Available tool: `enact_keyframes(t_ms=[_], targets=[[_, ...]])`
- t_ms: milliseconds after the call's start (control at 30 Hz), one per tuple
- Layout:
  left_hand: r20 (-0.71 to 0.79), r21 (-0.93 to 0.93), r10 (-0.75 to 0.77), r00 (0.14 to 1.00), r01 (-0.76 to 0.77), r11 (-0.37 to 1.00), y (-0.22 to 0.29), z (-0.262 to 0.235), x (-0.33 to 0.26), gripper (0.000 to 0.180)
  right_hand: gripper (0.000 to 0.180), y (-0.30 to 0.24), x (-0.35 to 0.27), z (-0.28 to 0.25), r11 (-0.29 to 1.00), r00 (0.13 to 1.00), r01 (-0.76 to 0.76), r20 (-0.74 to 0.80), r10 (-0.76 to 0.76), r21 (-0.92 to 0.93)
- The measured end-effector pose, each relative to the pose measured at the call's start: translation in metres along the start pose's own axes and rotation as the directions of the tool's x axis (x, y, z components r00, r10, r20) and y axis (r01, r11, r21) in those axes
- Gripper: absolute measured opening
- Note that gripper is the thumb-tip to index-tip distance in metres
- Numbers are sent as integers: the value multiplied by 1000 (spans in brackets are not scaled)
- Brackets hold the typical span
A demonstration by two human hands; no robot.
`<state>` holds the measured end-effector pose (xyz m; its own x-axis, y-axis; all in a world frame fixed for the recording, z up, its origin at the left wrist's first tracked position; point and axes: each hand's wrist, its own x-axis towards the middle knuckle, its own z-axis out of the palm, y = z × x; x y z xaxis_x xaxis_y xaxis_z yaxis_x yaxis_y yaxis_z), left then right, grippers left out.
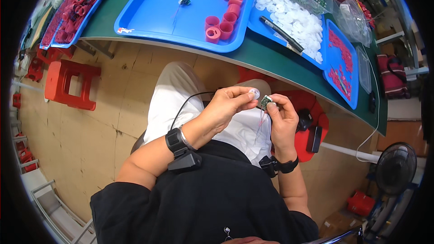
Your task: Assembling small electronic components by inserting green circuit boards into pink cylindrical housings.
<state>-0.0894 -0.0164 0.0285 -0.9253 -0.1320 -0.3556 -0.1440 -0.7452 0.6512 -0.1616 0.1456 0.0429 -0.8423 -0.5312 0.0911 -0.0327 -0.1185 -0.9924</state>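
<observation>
Above my lap, my left hand pinches a small translucent white disc between thumb and fingertips. Just to its right, my right hand grips a small green circuit board, from which thin red and dark wires hang down. A narrow gap separates disc and board. On the table ahead, a large blue tray holds several red plastic cups along its right side. A similar board with a white top lies alone in that tray, its wires trailing toward me.
To the right, a blue tray carries a heap of white discs, with a black marker across its near edge. Beyond it sits a blue tray of small red parts. A red stool stands at left, a black fan at right.
</observation>
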Motion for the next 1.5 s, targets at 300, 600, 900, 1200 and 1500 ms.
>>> enact_keyframes(t_ms=[300, 600, 900, 1200, 1500], targets=[[66, 43, 50, 997, -53, 998, -1, 10, -5, 26, 14, 10, 2, 2, 984, 995, 96, 29, -92, -153], [56, 101, 95, 994, -101, 990, 2, 13, -12, 29, 15, 20, 1, 0, 970, 982, 190, 18, -190, -154], [52, 125, 101, 994, -107, 986, 1, 14, -13, 28, 16, 26, 0, 0, 986, 986, 164, 8, -164, 5], [47, 134, 111, 993, -116, 984, -3, 11, -11, 28, 16, 28, -1, -1, 983, 983, 184, -3, -184, -6], [70, 121, 128, 989, -136, 983, -4, 14, -12, 28, 14, 23, -2, 2, 980, 982, 187, 7, -187, -70]])
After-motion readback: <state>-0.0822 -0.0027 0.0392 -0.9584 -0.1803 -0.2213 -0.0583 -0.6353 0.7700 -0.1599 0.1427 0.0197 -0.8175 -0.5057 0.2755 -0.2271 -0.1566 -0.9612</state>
